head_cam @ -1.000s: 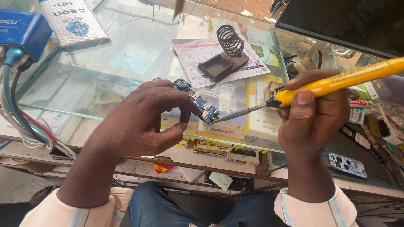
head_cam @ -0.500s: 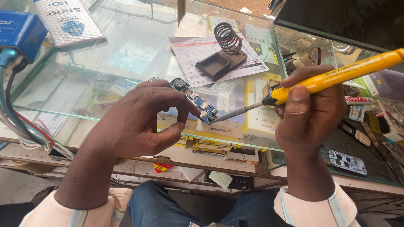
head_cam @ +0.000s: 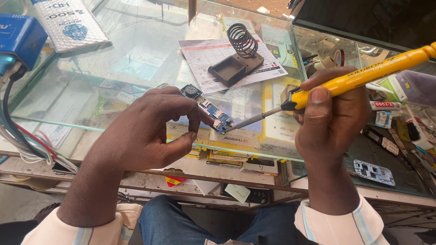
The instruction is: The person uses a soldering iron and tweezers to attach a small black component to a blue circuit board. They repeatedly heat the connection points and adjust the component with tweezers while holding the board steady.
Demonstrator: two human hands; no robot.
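Observation:
My left hand point(head_cam: 145, 129) pinches a small blue circuit board point(head_cam: 210, 110) between thumb and fingers, holding it above the glass counter point(head_cam: 136, 59). A round camera-like part sits at the board's upper end. My right hand point(head_cam: 334, 115) grips a yellow-handled soldering iron point(head_cam: 363, 75). Its metal tip point(head_cam: 231, 127) touches the lower end of the board.
A dark soldering iron stand point(head_cam: 236, 61) with a coiled spring rests on a printed sheet point(head_cam: 206, 56) at the counter's middle. A blue box point(head_cam: 18, 38) with cables point(head_cam: 27, 140) sits at the left. A silver padded pouch point(head_cam: 70, 20) lies behind it. Small parts and packets point(head_cam: 395, 118) crowd the right.
Both hands stay together on the board and iron; they have hardly shifted, and the iron's tip remains at the board's lower end.

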